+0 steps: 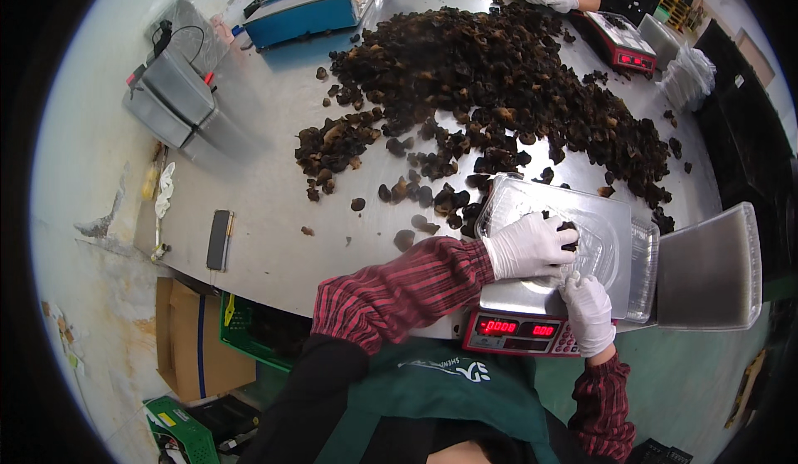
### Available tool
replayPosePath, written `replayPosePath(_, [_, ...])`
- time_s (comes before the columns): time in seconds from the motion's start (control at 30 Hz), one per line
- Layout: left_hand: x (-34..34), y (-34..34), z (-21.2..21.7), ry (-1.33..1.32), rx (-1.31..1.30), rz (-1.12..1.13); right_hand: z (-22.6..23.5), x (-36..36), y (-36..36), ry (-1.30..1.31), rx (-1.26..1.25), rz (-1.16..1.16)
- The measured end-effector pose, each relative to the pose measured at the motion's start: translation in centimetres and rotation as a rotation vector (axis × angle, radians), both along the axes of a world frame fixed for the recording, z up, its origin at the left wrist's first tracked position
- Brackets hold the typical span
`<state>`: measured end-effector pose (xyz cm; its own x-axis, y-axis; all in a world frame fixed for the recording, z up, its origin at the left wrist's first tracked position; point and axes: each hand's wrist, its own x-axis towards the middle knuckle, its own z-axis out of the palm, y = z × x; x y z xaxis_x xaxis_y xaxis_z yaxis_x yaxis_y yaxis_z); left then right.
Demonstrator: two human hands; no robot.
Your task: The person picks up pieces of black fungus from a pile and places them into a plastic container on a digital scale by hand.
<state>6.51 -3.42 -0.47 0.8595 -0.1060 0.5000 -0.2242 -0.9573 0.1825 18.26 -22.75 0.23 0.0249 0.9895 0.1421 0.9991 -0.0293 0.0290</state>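
A red electronic scale [509,343] with a lit display stands at the table's near right edge. On its pan lies a clear plastic tray [600,244]. My left hand [525,248], in a white glove, reaches over the tray from the left. Its fingers curl round a dark wood ear mushroom [568,237]. My right hand [588,313], also gloved, is at the near side of the tray with its fingertips pinched together. Whatever is between those fingertips is too small to make out.
A big heap of wood ear mushrooms [465,65] covers the table's far middle, loose pieces toward me. Stacked clear trays [706,269] stand right of the scale. Across the table, a co-worker's gloved hands [549,0] are near another red scale [623,53]. A phone [219,240] lies left.
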Motion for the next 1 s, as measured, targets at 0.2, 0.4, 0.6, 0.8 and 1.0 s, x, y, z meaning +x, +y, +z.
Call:
replayPosePath(0.2, [-2.0, 2.4, 4.9, -0.004, -0.268, -0.028, 0.1, 0.2, -0.1, 0.149, 0.055, -0.063])
replayPosePath(0.4, [-7.8, 18.4, -4.9, 0.06, -0.119, 0.666, 1.1, 0.0, -1.0, 0.268, 0.455, -0.301])
replayPosePath(0.6, [-8.8, 13.3, -9.4, 0.177, -0.198, 0.543, -1.4, 0.6, -1.5, 0.421, 0.697, -0.563])
replayPosePath(0.8, [-12.7, 12.5, -9.8, 0.107, -0.328, 0.532, -1.2, 0.6, -1.3, 0.416, 0.672, -0.567])
replayPosePath(1.0, [-18.1, 14.1, -7.0, 0.126, -0.408, 0.596, -1.3, 0.7, -1.9, 0.421, 0.687, -0.608])
